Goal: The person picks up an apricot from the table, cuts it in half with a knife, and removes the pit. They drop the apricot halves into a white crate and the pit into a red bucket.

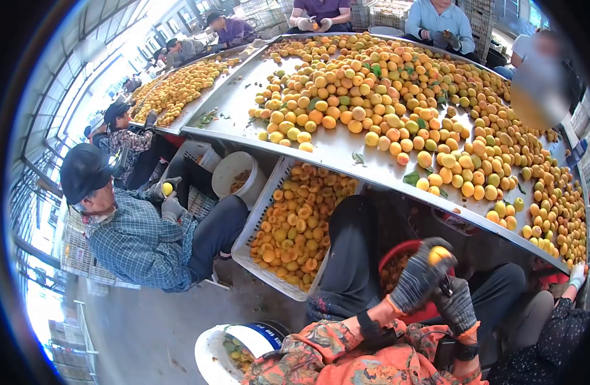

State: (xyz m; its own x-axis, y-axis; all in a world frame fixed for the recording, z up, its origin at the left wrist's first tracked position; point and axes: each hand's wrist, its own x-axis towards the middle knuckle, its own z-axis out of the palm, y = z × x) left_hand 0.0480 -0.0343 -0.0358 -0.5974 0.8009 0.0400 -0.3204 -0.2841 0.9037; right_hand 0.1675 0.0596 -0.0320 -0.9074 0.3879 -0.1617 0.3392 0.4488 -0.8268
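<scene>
My left hand [415, 277], in a dark grey knitted glove, is raised over my lap with its fingers closed around a yellow-orange apricot [439, 255]. Just right of and below it, my right hand [457, 304], gloved in grey too, is closed on a small dark tool [445, 286] whose kind is mostly hidden. Both hands are close together and a little blurred. Under them stands a red bucket [407, 247] with brownish bits inside, partly covered by my hands. To the left, a white crate [245, 240] holds many halved apricots [291, 224].
A sloping metal table [243, 131] ahead carries a heap of whole apricots [372, 96] and some leaves. A white bucket [208, 353] stands at lower left. A co-worker [141, 224] sits left, holding a fruit. Others sit around the table; another person's sleeve [538, 346] is close on the right.
</scene>
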